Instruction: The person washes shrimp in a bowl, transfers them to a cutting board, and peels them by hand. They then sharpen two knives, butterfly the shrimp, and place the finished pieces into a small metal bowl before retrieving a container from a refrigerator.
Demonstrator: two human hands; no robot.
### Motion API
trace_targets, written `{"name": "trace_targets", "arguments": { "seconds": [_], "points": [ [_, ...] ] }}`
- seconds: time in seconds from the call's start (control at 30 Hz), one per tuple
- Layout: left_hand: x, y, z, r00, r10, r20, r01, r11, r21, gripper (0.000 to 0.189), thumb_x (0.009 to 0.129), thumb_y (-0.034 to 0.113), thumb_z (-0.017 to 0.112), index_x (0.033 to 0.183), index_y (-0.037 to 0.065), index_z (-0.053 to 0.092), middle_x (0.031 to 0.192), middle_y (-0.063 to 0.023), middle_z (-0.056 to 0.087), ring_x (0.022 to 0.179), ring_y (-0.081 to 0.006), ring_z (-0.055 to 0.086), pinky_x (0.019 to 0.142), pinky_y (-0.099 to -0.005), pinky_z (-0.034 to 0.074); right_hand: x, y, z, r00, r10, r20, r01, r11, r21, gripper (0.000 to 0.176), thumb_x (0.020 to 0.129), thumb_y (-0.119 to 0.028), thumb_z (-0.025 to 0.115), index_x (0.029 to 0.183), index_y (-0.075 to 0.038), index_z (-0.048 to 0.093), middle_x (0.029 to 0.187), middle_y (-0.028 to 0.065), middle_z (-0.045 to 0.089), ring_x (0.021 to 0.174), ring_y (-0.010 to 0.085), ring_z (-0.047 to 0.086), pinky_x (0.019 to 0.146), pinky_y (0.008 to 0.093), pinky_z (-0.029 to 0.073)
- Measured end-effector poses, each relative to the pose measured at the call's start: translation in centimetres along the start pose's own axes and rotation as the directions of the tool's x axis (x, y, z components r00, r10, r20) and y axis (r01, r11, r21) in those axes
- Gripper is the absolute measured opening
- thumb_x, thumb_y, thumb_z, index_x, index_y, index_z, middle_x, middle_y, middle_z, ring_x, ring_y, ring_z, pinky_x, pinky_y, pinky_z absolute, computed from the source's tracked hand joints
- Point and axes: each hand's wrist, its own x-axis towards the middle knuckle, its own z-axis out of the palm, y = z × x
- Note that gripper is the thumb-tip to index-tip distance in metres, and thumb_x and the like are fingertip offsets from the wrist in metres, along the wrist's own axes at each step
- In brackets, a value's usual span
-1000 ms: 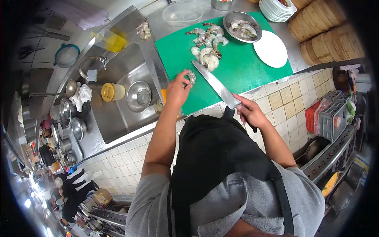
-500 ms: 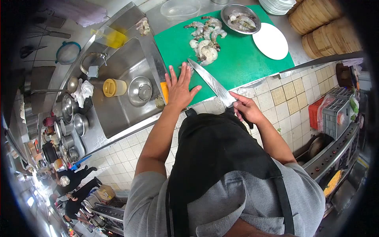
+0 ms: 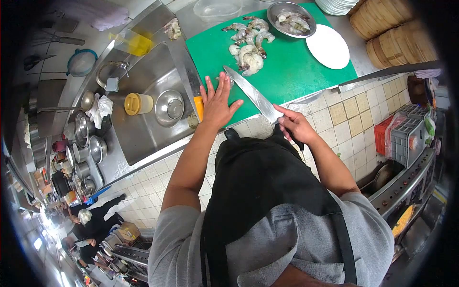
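My left hand [image 3: 219,106] lies flat with its fingers stretched out at the left end of the green cutting board [image 3: 291,71]. Under its fingertips is a shrimp [image 3: 231,82], mostly hidden. My right hand [image 3: 297,126] grips the dark handle of a large kitchen knife [image 3: 256,95]. The blade slants across the board, its tip close beside the shrimp and my left fingers. Several peeled shrimp [image 3: 250,57] with tails lie in a loose pile beyond the tip. More shrimp fill a metal bowl [image 3: 273,21] at the board's far side.
An oval white plate [image 3: 328,47] rests at the board's right. Bamboo steamers [image 3: 399,48] and stacked plates [image 3: 337,6] stand behind it. On the left, a steel sink [image 3: 138,148] holds a yellow-lidded container [image 3: 138,104] and metal bowls [image 3: 169,107]. Two people are in the background.
My right hand and the knife have shifted slightly left, bringing the tip nearer my left fingers. My left hand stays almost in place. In the background, the people have moved.
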Motion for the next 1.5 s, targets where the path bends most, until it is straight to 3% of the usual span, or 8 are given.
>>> {"name": "trace_targets", "arguments": {
  "seconds": [0.93, 1.03, 1.13, 1.2, 1.23, 1.3, 1.43, 1.5],
  "points": [
    [1.2, 1.1, -1.8, 0.978, -0.169, 0.123, 0.168, 0.986, 0.022, 0.091, 0.093, 0.068, 0.038, 0.157, 0.009, 0.012, 0.165, -0.0045, 0.008, 0.147, -0.0434, -0.013, 0.112, -0.065, -0.012, -2.6, -2.4, 1.0, 0.988, 0.135, 0.076, -0.108, 0.953, -0.283, 0.048, 0.099, -0.01, 0.053, 0.145, -0.022, 0.047, 0.069, -0.0005, 0.047, 0.051, 0.0071, 0.046, 0.044, 0.0229, 0.041],
    [1.8, 0.6, -1.3, 0.975, -0.221, -0.023, 0.219, 0.973, -0.066, 0.081, 0.092, 0.058, 0.051, 0.152, 0.007, 0.031, 0.16, -0.0074, 0.026, 0.149, -0.0434, -0.002, 0.114, -0.065, -0.006, -4.8, -3.4, -0.3, 0.991, 0.117, 0.069, -0.077, 0.903, -0.422, 0.047, 0.098, -0.008, 0.055, 0.142, -0.024, 0.052, 0.069, 0.0008, 0.051, 0.052, 0.008, 0.046, 0.05, 0.0247, 0.043],
    [2.6, -0.9, -0.5, 0.945, -0.171, -0.278, 0.164, 0.985, -0.051, 0.054, 0.09, 0.041, 0.065, 0.13, 0.005, 0.059, 0.141, -0.0068, 0.054, 0.143, -0.0385, 0.026, 0.114, -0.0613, 0.014, -6.9, -6.2, -1.0, 0.986, 0.154, 0.056, -0.097, 0.824, -0.558, 0.047, 0.096, -0.006, 0.058, 0.138, -0.026, 0.056, 0.073, 0.0023, 0.058, 0.054, 0.0086, 0.046, 0.057, 0.0259, 0.045],
    [3.2, -1.3, -1.0, 0.86, -0.374, -0.347, 0.32, 0.925, -0.204, 0.026, 0.088, 0.025, 0.069, 0.105, 0.005, 0.071, 0.111, -0.0052, 0.071, 0.114, -0.0307, 0.059, 0.101, -0.0502, 0.04, -8.1, -7.0, -1.7, 0.995, 0.101, 0.015, -0.074, 0.816, -0.574, 0.046, 0.096, -0.005, 0.058, 0.138, -0.025, 0.057, 0.075, 0.0017, 0.058, 0.057, 0.0081, 0.045, 0.057, 0.0258, 0.045],
    [3.5, -1.9, -1.0, 0.861, -0.373, -0.347, 0.319, 0.926, -0.204, 0.026, 0.088, 0.025, 0.069, 0.105, 0.005, 0.071, 0.111, -0.0052, 0.071, 0.114, -0.0307, 0.059, 0.101, -0.0502, 0.04, -8.4, -6.7, -2.0, 0.998, 0.068, -0.02, -0.068, 0.859, -0.507, 0.046, 0.096, -0.005, 0.058, 0.138, -0.025, 0.057, 0.074, 0.0001, 0.055, 0.057, 0.0073, 0.044, 0.055, 0.0249, 0.044],
    [4.1, -3.3, -0.3, 0.719, -0.691, -0.072, 0.365, 0.463, -0.808, 0.017, 0.086, 0.019, 0.067, 0.096, 0.006, 0.071, 0.092, -0.0063, 0.073, 0.084, -0.028, 0.067, 0.082, -0.0421, 0.052, -9.2, -7.4, -2.4, 0.994, 0.08, -0.069, -0.103, 0.878, -0.467, 0.046, 0.096, -0.005, 0.058, 0.138, -0.024, 0.057, 0.074, -0.0008, 0.054, 0.057, 0.0068, 0.043, 0.054, 0.0241, 0.043],
    [4.5, -5.6, 1.7, 0.739, -0.663, -0.12, 0.239, 0.424, -0.873, 0.016, 0.084, 0.016, 0.067, 0.096, 0.006, 0.072, 0.082, -0.0094, 0.072, 0.068, -0.0302, 0.067, 0.072, -0.0393, 0.054, -9.3, -7.4, -2.4, 0.983, 0.084, -0.161, -0.144, 0.9, -0.412, 0.045, 0.097, -0.007, 0.057, 0.139, -0.024, 0.056, 0.072, -0.0027, 0.049, 0.057, 0.0055, 0.042, 0.051, 0.0224, 0.041],
    [4.1, -4.2, -0.3, 0.735, -0.636, -0.234, 0.362, 0.66, -0.658, 0.015, 0.085, 0.014, 0.068, 0.098, 0.008, 0.071, 0.094, -0.0065, 0.069, 0.081, -0.0212, 0.063, 0.078, -0.0312, 0.05, -9.1, -7.2, -2.2, 0.981, 0.073, -0.181, -0.143, 0.901, -0.409, 0.045, 0.097, -0.007, 0.056, 0.139, -0.024, 0.056, 0.072, -0.0027, 0.05, 0.057, 0.0055, 0.042, 0.051, 0.0226, 0.041]
  ]
}}
